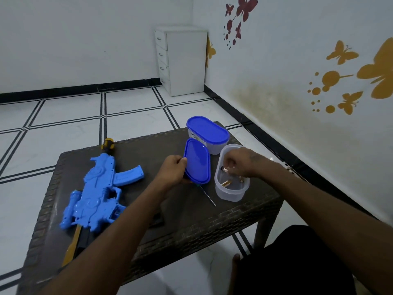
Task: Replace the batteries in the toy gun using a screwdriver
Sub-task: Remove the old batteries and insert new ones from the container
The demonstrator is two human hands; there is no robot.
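Observation:
A blue toy gun point(96, 194) with a yellow and black muzzle lies on the left of the dark wicker table point(191, 220). My left hand point(173, 170) holds a blue oval lid point(197, 161) tilted up on edge. My right hand point(239, 161) reaches into an open clear container point(230, 189) and pinches a battery point(225, 169); a few more batteries lie on its bottom. A thin metal screwdriver shaft point(208, 196) lies on the table between lid and container, its handle hidden behind the lid.
A second clear container with a blue lid point(207, 130) stands at the table's far edge. A white drawer cabinet point(182, 60) is in the room's corner. The wall with butterfly stickers runs along the right. My dark-clothed knee point(297, 262) is at the table's near right.

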